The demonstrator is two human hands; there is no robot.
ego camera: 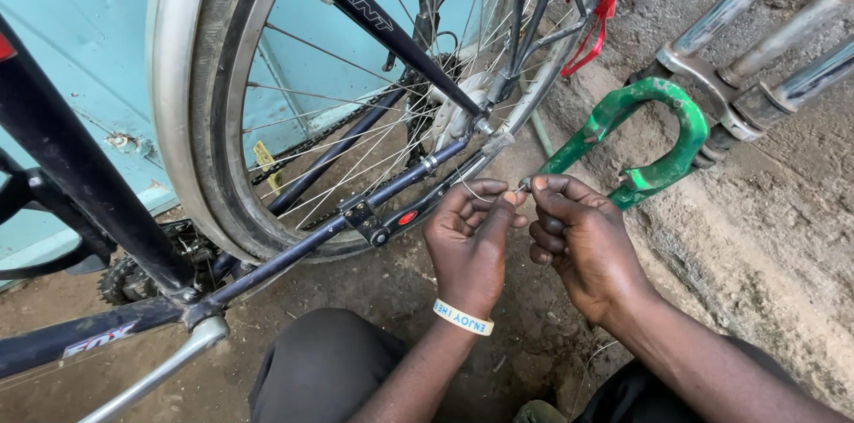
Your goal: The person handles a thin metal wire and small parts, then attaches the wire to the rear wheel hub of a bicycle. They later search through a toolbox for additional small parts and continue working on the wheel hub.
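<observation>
Two hands work close together above bare dirt ground (498, 352), between the person's two dark-clad knees. The left hand (469, 241), wearing one pale wristband (463, 318), pinches a thin wire (485, 196) between nearly closed thumb and forefinger; the right hand (583, 241) has its fingertips closed on the same wire's end, the other fingers curled in. Just beyond, one green fork (654, 143) lies on the ground, with open dirt beside it. Farther left stands one spoked bicycle wheel (267, 120) in its dark frame, crowding a blue wall (80, 23). Grey fork legs (756, 40) lie far right.
</observation>
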